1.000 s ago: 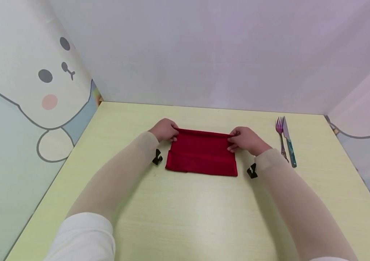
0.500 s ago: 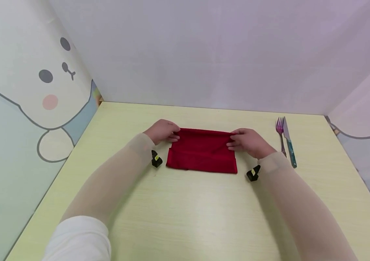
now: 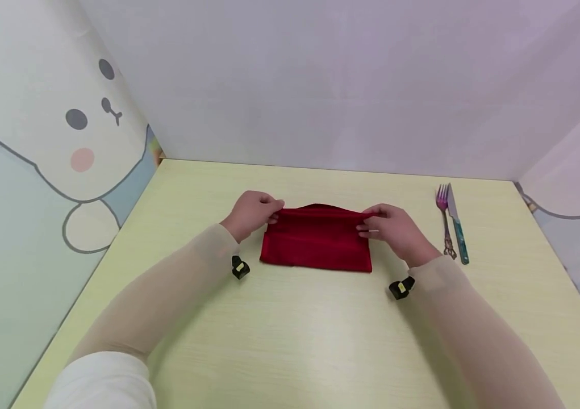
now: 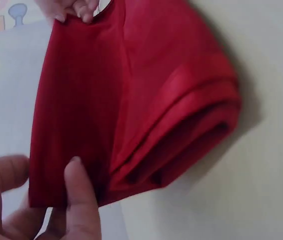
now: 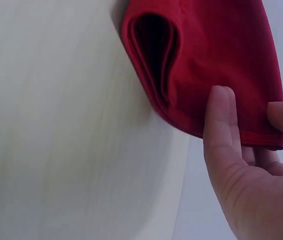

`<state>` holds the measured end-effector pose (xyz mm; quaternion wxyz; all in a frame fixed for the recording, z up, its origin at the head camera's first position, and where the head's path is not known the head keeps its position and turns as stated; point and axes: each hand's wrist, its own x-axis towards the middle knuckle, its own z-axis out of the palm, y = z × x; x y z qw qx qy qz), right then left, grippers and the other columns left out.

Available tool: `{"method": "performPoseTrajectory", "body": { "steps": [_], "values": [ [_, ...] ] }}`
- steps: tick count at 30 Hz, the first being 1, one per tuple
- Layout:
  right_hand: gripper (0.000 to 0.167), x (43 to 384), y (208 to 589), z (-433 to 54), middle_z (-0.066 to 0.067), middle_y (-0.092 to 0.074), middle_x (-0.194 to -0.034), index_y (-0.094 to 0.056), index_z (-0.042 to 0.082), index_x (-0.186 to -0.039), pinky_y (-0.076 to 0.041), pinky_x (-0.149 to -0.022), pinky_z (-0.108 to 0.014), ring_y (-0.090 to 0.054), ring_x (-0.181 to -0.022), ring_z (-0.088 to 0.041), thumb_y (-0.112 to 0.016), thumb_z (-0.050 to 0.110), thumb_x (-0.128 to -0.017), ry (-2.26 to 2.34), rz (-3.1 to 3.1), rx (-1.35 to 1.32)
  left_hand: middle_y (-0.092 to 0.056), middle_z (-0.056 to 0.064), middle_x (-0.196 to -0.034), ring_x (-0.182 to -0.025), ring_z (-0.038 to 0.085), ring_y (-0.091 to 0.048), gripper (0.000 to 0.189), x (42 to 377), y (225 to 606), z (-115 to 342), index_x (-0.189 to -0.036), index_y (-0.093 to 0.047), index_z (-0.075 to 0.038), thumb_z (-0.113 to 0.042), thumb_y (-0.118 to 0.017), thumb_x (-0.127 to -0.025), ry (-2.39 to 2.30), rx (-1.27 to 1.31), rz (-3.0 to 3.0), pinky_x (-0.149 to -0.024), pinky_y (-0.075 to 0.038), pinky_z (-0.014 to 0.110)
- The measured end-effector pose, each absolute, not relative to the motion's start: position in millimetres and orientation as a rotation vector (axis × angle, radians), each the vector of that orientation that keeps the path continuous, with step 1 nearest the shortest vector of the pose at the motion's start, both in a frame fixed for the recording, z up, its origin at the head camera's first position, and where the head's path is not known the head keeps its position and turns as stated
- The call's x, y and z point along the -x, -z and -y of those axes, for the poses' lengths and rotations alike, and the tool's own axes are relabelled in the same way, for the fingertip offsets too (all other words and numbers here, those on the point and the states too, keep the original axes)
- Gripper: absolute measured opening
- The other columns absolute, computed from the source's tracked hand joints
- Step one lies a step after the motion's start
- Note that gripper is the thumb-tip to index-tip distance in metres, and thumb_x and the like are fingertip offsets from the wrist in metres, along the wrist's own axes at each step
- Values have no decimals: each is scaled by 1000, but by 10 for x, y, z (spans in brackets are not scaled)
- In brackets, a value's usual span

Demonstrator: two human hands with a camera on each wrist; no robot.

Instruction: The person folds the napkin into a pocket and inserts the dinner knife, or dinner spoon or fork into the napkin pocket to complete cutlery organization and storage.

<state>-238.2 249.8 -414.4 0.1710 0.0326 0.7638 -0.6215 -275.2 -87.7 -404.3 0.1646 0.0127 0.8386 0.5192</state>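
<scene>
A folded red cloth napkin (image 3: 320, 244) lies across the middle of the table, its far edge lifted. My left hand (image 3: 253, 213) pinches the far left corner between thumb and fingers. At the far right corner, my right hand (image 3: 394, 227) pinches the same edge. In the left wrist view, the raised flap of the napkin (image 4: 76, 100) stands up beside a rolled-over, layered fold. The right wrist view shows the right hand (image 5: 251, 190) at the flap's corner, and the napkin's fold (image 5: 154, 55) forms an open loop at its end.
To the right, a fork (image 3: 444, 216) and a knife with a green handle (image 3: 459, 233) lie side by side on the pale wooden table (image 3: 290, 329). A white curtain-like wall (image 3: 320, 85) stands behind the table.
Both hands have come slightly nearer the body, lifting the napkin's far edge toward it. The middle of the far side now bulges up behind that edge.
</scene>
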Motion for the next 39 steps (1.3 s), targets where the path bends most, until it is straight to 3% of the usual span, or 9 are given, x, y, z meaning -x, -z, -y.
{"method": "performPoseTrajectory", "body": {
  "steps": [6, 9, 12, 17, 22, 31, 39],
  "values": [
    [52, 2203, 4107, -2462, -24, -53, -137, -53, -11, -135, -54, -98, -33, -68, -115, -30, -55, 33, -108, 1796, -2192, -122, -73, 9, -104, -89, 24, -74, 20, 2627, 4046, 871, -99, -75, -4, -25, -75, -96, -1677, 100, -2290, -86, -59, 33],
    [49, 2147, 4145, -2438, -22, -56, -133, -59, -11, -127, -55, -96, -32, -72, -108, -26, -60, 33, -106, 1791, -2210, -137, -72, 10, -105, -87, 23, -74, 22, 2558, 4042, 888, -101, -74, -4, -25, -76, -95, -1675, 107, -2329, -85, -59, 34],
    [35, 2111, 4196, -2401, -16, -62, -123, -65, -8, -116, -57, -91, -29, -74, -99, -21, -64, 25, -105, 1730, -2255, -149, -69, 12, -115, -91, 24, -73, 27, 2498, 4074, 909, -114, -71, -3, -21, -77, -94, -1614, 72, -2425, -86, -58, 37],
    [26, 2059, 4248, -2346, -14, -64, -114, -63, -2, -117, -55, -82, -29, -65, -96, -24, -69, 16, -99, 1558, -2381, -147, -60, 13, -133, -111, 28, -62, 54, 2428, 4134, 962, -140, -58, -7, -19, -78, -92, -1429, 43, -2566, -96, -52, 43],
    [41, 2045, 4279, -2309, -19, -55, -127, -52, -1, -129, -50, -90, -38, -58, -109, -33, -72, 14, -96, 1406, -2462, -189, -62, 11, -126, -111, 31, -60, 54, 2400, 4185, 990, -140, -57, -8, -22, -78, -91, -1291, 24, -2586, -96, -51, 45],
    [47, 2042, 4284, -2278, -22, -50, -135, -47, -1, -134, -46, -99, -48, -53, -121, -38, -71, 12, -96, 1337, -2479, -195, -64, 7, -91, -85, 24, -59, 52, 2385, 4115, 991, -139, -51, -12, -45, -61, -101, -931, -71, -2728, -81, -48, 39],
    [47, 2042, 4282, -2281, -21, -51, -135, -47, -1, -134, -47, -98, -46, -50, -122, -37, -70, 11, -96, 1330, -2475, -185, -65, 9, -105, -100, 25, -58, 53, 2486, 4104, 965, -139, -47, -7, -43, -60, -102, -923, -2, -2602, -93, -47, 41]
  ]
}}
